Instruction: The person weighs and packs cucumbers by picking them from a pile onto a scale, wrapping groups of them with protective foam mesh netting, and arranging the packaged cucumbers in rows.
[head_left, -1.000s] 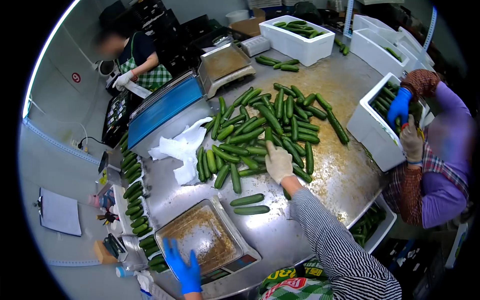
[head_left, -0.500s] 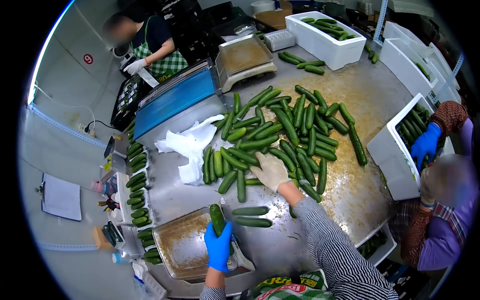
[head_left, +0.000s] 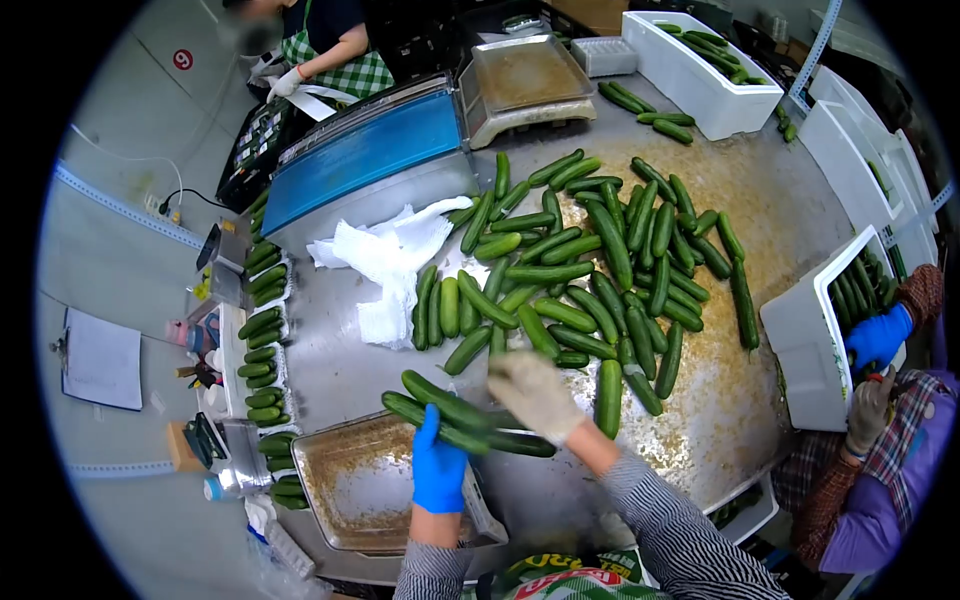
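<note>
Left grip [head_left: 438,470] clamped on two cucumbers [head_left: 450,402]; right grip [head_left: 538,397] blurred, closure unclear; two scales [head_left: 530,72].

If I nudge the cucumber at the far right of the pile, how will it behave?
That cucumber may roll sideways, since it's rounded and lies on the flat table. It's probably stiff, judging by its straight, plump shape. Its smooth skin could be slippery.

Clock from frame centre. Pale grey wall [head_left: 100,270] runs 8 to 10 o'clock, bearing a round red sign [head_left: 183,60] at 10, a clipboard [head_left: 100,358] at 9, a perforated strip [head_left: 120,470] at 8. Perforated upright [head_left: 817,50] at 2. Metal table [head_left: 330,320] central, brown-stained toward 2, glare toward 4.
</note>
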